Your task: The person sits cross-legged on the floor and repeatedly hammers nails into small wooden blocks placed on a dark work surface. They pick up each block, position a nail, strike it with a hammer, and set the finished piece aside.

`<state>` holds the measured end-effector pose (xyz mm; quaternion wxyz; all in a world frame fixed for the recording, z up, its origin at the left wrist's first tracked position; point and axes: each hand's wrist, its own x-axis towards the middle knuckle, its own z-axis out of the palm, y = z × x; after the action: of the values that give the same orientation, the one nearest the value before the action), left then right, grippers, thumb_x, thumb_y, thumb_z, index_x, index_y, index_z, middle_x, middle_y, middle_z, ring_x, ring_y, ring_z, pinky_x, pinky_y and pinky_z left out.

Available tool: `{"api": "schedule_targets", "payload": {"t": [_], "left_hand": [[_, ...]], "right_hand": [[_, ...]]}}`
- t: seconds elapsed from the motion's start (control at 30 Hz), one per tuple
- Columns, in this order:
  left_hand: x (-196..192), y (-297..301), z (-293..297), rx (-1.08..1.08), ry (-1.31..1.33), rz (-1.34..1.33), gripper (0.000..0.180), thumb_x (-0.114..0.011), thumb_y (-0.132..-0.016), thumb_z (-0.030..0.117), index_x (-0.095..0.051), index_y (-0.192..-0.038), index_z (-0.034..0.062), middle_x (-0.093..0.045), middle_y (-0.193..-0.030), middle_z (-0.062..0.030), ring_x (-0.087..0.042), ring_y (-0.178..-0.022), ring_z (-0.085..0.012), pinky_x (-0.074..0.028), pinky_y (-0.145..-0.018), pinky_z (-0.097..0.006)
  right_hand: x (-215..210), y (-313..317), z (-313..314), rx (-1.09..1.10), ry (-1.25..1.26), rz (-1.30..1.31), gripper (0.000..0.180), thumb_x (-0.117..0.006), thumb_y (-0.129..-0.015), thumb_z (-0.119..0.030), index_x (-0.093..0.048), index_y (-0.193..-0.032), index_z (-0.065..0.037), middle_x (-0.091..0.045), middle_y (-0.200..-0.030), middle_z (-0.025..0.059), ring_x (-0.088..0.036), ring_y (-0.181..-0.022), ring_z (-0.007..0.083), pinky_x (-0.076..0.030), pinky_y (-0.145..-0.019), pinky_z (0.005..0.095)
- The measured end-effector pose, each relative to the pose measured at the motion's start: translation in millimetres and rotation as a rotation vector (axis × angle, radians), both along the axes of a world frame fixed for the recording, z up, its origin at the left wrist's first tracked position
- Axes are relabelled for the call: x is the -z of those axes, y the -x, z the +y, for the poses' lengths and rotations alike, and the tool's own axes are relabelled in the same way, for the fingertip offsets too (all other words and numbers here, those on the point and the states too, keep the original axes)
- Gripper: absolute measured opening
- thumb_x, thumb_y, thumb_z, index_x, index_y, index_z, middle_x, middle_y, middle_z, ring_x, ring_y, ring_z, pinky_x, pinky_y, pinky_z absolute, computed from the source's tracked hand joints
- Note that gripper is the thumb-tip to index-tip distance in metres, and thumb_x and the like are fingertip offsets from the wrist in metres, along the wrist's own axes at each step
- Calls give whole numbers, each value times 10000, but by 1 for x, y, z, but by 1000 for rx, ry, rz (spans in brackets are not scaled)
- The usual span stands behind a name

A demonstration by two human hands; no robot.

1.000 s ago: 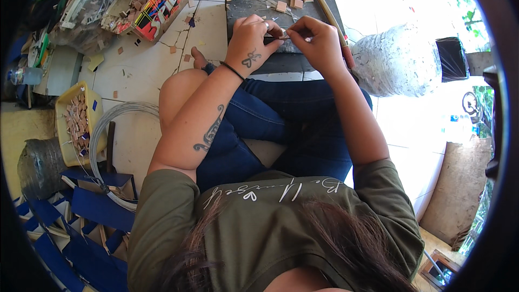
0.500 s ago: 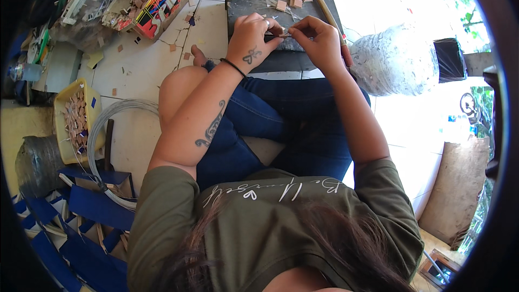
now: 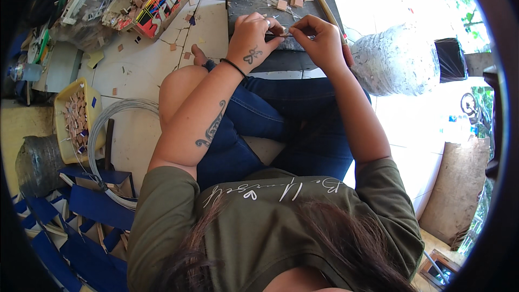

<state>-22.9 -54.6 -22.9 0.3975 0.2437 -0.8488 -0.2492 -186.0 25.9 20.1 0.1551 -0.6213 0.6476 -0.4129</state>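
Observation:
My left hand (image 3: 254, 35), a ring on one finger, is closed at the near edge of a low dark table (image 3: 243, 11). Between its thumb and fingers is a small pale piece (image 3: 285, 31), too small to name. My right hand (image 3: 319, 38) pinches at the same spot from the other side, its fingertips almost meeting the left ones; what it grips is hidden. Just beyond, small square wood pieces (image 3: 296, 1) and thin wire lengths (image 3: 265, 5) lie scattered on the table. Along its right edge rests a hammer (image 3: 324, 8), head at the far end.
At the left stand an open printed box (image 3: 167, 5) of wood bits and a yellow tray (image 3: 92, 109) of small pieces. A wire coil (image 3: 100, 130) lies beside blue compartmented boxes (image 3: 102, 205). A plastic-wrapped bundle (image 3: 394, 59) stands right of the table.
My hands stay almost in place. The small piece at my fingertips has turned slightly, showing a paler side.

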Motion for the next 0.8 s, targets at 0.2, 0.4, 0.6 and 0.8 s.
{"api": "schedule_targets", "payload": {"t": [0.2, 0.4, 0.6, 0.8], "left_hand": [[0, 0, -1, 7, 4, -2, 149, -764, -715, 170, -705, -831, 97, -687, -819, -35, -626, -848, -233, -428, -823, -379], [2, 0, 0, -5, 11, -8, 141, -759, -720, 164, -706, -832, 98, -679, -809, -29, -626, -840, -231, -427, -824, -376], [-1, 4, 3, -17, -17, 21, 120, -730, -745, 169, -701, -832, 92, -661, -788, -45, -624, -823, -244, -441, -806, -382], [1, 13, 7, 4, -115, 176, 86, -695, -764, 140, -678, -788, 59, -637, -756, -81, -615, -781, -268, -459, -723, -384]], "right_hand": [[-3, -1, 0, -12, -9, 13, 140, -685, -789, -124, -675, -843, 5, -690, -775, 129, -681, -708, 196, -528, -692, 305], [-6, -4, -2, -65, 42, 151, 131, -683, -764, -116, -658, -819, 0, -666, -758, 142, -663, -682, 258, -520, -659, 335], [-15, -8, -7, -92, 13, 219, 133, -683, -747, -113, -647, -807, 0, -654, -767, 147, -649, -682, 297, -514, -656, 357], [-13, 2, -5, -38, 23, 202, 177, -722, -760, -172, -682, -842, -21, -649, -907, 140, -641, -868, 295, -495, -771, 374]]}}
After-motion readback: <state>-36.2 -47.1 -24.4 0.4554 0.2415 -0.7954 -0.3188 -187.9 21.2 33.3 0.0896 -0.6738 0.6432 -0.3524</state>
